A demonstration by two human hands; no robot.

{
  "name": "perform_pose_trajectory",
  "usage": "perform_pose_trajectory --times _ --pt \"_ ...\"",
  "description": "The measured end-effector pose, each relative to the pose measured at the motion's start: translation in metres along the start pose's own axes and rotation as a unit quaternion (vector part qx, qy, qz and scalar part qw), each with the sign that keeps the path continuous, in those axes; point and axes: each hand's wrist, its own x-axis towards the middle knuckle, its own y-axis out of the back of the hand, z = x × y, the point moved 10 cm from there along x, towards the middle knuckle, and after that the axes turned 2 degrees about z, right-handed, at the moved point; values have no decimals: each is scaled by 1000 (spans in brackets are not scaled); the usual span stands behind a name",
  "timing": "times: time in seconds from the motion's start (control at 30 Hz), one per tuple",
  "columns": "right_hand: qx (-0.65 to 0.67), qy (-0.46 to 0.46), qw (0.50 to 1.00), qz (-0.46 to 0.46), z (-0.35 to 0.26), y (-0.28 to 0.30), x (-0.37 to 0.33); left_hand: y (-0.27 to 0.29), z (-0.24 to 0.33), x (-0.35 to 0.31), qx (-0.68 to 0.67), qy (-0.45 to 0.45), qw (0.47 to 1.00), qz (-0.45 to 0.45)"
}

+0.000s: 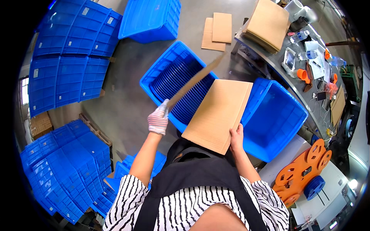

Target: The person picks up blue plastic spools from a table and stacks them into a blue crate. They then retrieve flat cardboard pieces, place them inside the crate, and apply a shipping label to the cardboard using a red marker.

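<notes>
My left hand (158, 118), in a striped knit glove, grips the near end of a cardboard sheet (194, 79) seen almost edge-on. That sheet slants over a blue plastic bin (145, 80) holding a row of closely packed blue ridged discs or reels (175, 79). Bare, my right hand (236, 138) holds a second piece of flat brown cardboard (219, 115) by its lower right edge, in front of me. This cardboard hides the right part of the filled bin. Beside my right hand stands another blue bin (273, 119) with nothing visible in it.
Two cardboard sheets (222, 27) lie on the floor ahead. A cardboard stack (268, 23) sits on a cluttered workbench (283, 75) at right. Stacked blue bins (73, 50) stand at left, more (69, 165) lower down. An orange wheeled fixture (302, 171) is at lower right.
</notes>
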Motion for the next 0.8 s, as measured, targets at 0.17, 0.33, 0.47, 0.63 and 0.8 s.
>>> perform_pose_trajectory --times 0.17,0.33,0.47,0.63,0.8 --pt "-103 -15 992 78 56 -28 -5 25 -100 33 55 -20 996 61" --pt "-237 58 947 210 94 -66 -35 6 -215 80 88 -31 995 42" --pt "-345 110 871 332 131 -97 -44 -35 -259 146 76 -29 997 -3" --pt "-422 26 822 382 157 -164 -18 -74 -297 194 96 -60 993 -14" --pt "-471 -27 783 405 224 -198 25 -93 -276 234 77 -150 985 42"
